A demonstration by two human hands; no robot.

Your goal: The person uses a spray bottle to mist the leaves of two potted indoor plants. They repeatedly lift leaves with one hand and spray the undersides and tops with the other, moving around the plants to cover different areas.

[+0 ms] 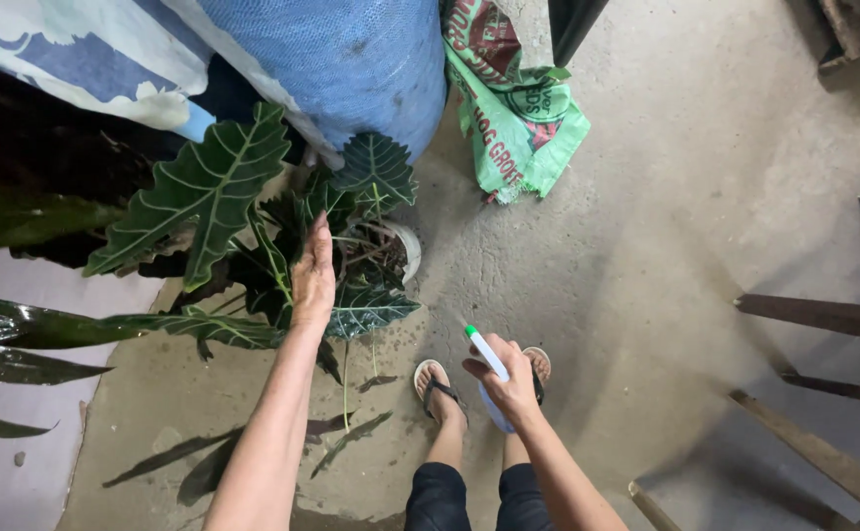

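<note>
Concrete floor [666, 197], grey and stained, runs under everything you see; take the plant [253, 206] as your landmark.

- Blue mesh-wrapped drum [351, 59]: just behind the plant, its base touching the upper leaves.
- Pale painted sheet [76, 49]: behind and left of the plant, partly over the drum.
- Plant: dark green arrow-shaped leaves with pale veins, standing in a white pot [408, 251] whose rim shows at its right edge. A few fallen leaves [346, 438] lie on the floor in front of it.
- Green woven sack [523, 128]: right of the plant and behind it, slumped against the drum.
- Wooden rails [823, 315]: well to the right of the plant, at the frame edge.
- Your left hand [313, 275]: reaching into the plant's middle, fingers extended and close together, palm laid over the leaves; whether it clasps a stem you cannot tell.
- Your right hand [510, 383]: right of the plant and nearer you, above your sandalled feet [438, 388], fingers wrapped tight around a spray bottle [487, 356].
- Spray bottle: white, green-tipped nozzle aimed toward the plant, apart from the leaves.
</note>
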